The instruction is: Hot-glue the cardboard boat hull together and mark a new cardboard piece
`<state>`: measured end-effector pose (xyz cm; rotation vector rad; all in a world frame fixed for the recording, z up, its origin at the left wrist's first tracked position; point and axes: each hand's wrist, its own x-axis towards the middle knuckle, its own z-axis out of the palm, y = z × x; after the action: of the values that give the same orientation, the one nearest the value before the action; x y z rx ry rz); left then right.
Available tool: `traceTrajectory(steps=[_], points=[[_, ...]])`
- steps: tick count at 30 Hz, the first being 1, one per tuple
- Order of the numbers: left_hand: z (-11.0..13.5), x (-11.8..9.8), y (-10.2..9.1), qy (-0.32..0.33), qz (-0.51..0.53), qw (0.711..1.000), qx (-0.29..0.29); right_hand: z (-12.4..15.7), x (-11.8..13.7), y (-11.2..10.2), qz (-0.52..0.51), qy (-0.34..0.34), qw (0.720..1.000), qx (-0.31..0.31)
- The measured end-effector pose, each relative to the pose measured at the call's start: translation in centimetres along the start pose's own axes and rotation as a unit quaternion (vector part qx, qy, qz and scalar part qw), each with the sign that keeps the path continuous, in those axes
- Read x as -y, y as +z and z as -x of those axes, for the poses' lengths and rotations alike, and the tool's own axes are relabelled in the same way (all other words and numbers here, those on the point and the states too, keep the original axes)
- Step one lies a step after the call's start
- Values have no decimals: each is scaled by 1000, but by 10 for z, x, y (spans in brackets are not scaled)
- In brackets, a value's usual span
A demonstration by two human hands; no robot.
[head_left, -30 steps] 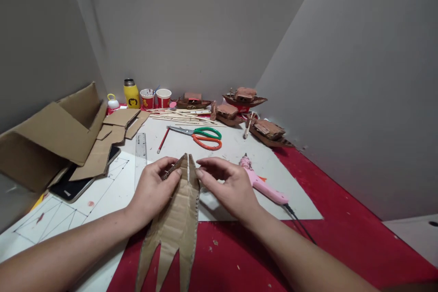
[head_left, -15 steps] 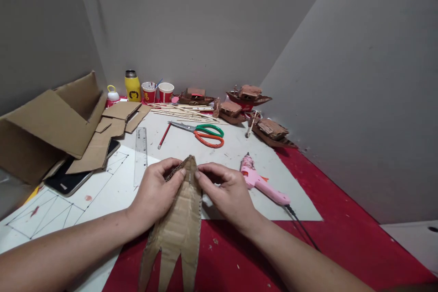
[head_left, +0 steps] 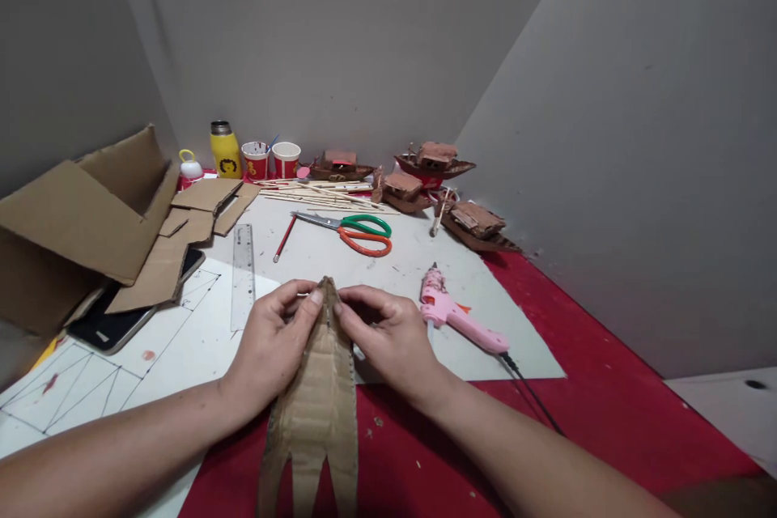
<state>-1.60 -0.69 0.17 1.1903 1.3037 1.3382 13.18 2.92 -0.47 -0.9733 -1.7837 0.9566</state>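
Note:
Between my hands is a long brown cardboard piece (head_left: pixel 321 405), folded up at its pointed far tip and cut into pointed strips at the near end. My left hand (head_left: pixel 276 340) pinches the left side of the tip, thumb on top. On the right side of the tip, my right hand (head_left: pixel 385 336) presses with thumb and fingers closed. The two folded edges come close together at the point. A pink hot glue gun (head_left: pixel 458 316) lies just right of my right hand, its nozzle pointing away from me.
Scissors (head_left: pixel 364 235), a red pencil (head_left: pixel 284 239) and a clear ruler (head_left: pixel 242 279) lie ahead. Cardboard scraps (head_left: pixel 154 279) cover a phone (head_left: pixel 118 332) at left, beside a cardboard box (head_left: pixel 78 218). Thin sticks (head_left: pixel 321 196), cups (head_left: pixel 286 160), a yellow bottle (head_left: pixel 225 152) and several model boats (head_left: pixel 477 222) stand behind.
Both hands have squeezed the tip's sides closer together, and the folded point looks narrower. The whole view has shifted slightly, moving the table items a little to the left.

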Motion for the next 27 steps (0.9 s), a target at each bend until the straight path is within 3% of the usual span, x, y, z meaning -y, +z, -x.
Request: traceTrajectory(steps=[13, 20, 27], points=[[-1, 8, 1, -23, 25, 999, -4, 0, -2, 4, -17, 27, 999, 23], [0, 10, 2, -113, 37, 993, 9, -1, -7, 6, -8, 41, 998, 40], [-2, 14, 1, -63, 11, 998, 11, 1, -9, 7, 11, 31, 998, 52]])
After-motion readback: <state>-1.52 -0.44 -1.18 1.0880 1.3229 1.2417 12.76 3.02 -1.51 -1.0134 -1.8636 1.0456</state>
